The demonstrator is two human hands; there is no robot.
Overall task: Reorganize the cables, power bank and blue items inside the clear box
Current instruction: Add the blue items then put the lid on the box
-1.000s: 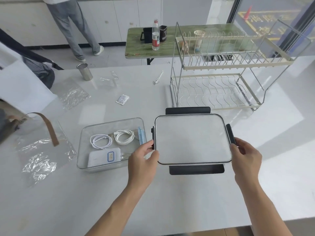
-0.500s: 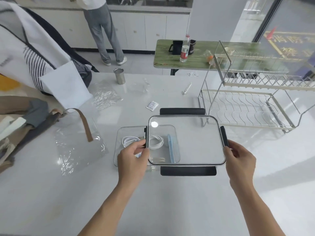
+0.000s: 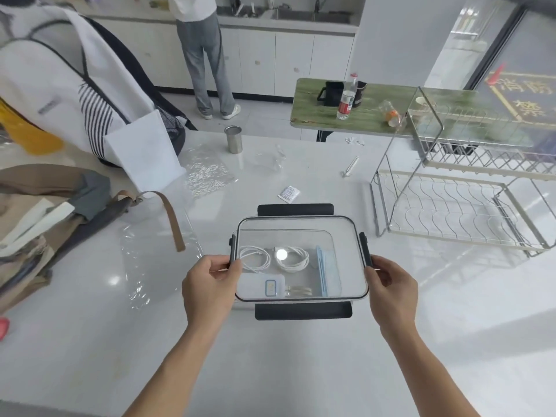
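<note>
A clear lid [image 3: 346, 236] with black clasps is held level right over the clear box [image 3: 240, 305], covering it. My left hand [image 3: 207, 284] grips the lid's left edge and my right hand [image 3: 391, 284] grips its right edge. Through the lid I see two coiled white cables [image 3: 255, 258], a white power bank [image 3: 264, 285] at the front left, and flat blue items [image 3: 326, 272] along the right side.
A wire dish rack [image 3: 451, 206] stands to the right. Crumpled clear plastic [image 3: 144, 254], a brown-strapped bag [image 3: 60, 212], a metal cup [image 3: 233, 139] and a small packet [image 3: 289, 194] lie on the white table. A person stands at the far counter.
The lid has moved left from beside the box until it sits over it. Both hands kept hold of its edges.
</note>
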